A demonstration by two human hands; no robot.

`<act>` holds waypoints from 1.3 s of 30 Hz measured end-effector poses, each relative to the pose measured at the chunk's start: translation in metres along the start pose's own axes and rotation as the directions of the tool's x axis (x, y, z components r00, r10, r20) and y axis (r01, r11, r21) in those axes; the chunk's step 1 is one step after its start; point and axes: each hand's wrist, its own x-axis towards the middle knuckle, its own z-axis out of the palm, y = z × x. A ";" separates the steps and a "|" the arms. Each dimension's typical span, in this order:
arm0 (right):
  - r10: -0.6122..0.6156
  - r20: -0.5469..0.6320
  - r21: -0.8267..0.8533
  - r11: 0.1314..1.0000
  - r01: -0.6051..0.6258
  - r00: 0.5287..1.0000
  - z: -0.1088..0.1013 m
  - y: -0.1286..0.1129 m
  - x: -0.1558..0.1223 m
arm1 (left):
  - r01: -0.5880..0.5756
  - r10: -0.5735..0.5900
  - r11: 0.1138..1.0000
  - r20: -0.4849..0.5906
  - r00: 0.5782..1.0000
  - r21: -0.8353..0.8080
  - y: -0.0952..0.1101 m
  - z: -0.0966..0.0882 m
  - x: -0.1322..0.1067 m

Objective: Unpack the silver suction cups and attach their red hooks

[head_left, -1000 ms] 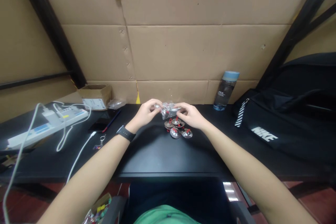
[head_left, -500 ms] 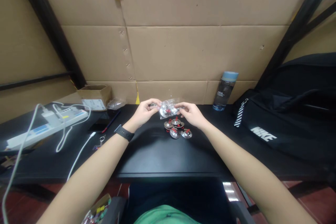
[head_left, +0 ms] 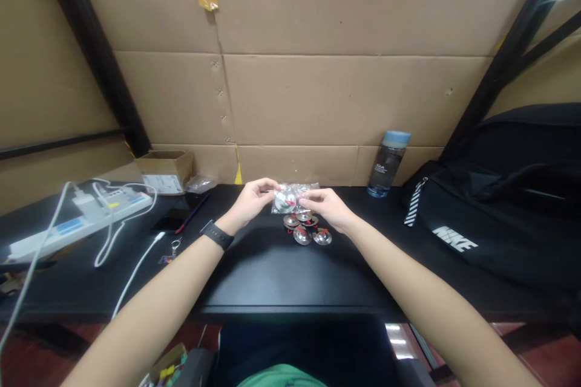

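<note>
Single head-worn camera: is looking forward and down from above the wearer's green top (head_left: 281, 377). Wide view is taking in the black desk (head_left: 272, 281) and facing the cardboard wall (head_left: 290, 100) behind it. Left hand (head_left: 252, 201) and right hand (head_left: 330, 209) are sitting near frame centre, at middle range.

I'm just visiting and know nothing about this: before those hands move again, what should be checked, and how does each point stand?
1. Left hand has a grip on the clear, crinkled plastic bag: ok, at its left end.
2. Right hand has its grip on the bag: ok, fingers on its right part.
3. Round, silvery metal disc inside the bag: ok, visible through the plastic.
4. Bag sealed: cannot tell.
5. Silvery metal discs with red loops on the black table lying apart: not ok, several overlap.
6. Blue-lidded clear bottle away from both hands: ok.
</note>
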 end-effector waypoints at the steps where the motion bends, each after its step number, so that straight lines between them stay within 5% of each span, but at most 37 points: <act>1: -0.013 -0.017 -0.020 1.000 0.013 1.000 0.001 0.000 0.000 | 0.002 -0.002 1.000 0.005 1.000 0.003 0.000 0.001 0.000; 7: -0.028 -0.023 -0.028 0.999 0.027 0.999 0.001 -0.002 -0.001 | 0.016 -0.016 1.000 0.032 0.999 0.002 0.002 0.004 -0.003; 17: 0.039 0.054 0.054 0.998 -0.041 0.998 0.014 0.000 -0.004 | -0.008 0.020 0.985 -0.070 0.997 0.173 0.000 0.003 -0.004; 35: -0.104 -0.213 -0.126 0.989 0.078 0.972 0.000 0.003 0.005 | 0.122 -0.151 0.980 0.182 0.972 0.158 -0.001 0.003 -0.004; 39: -0.113 -0.229 -0.125 0.988 0.086 0.967 -0.001 0.004 0.006 | 0.094 -0.122 0.977 0.143 0.982 0.189 0.000 0.000 -0.003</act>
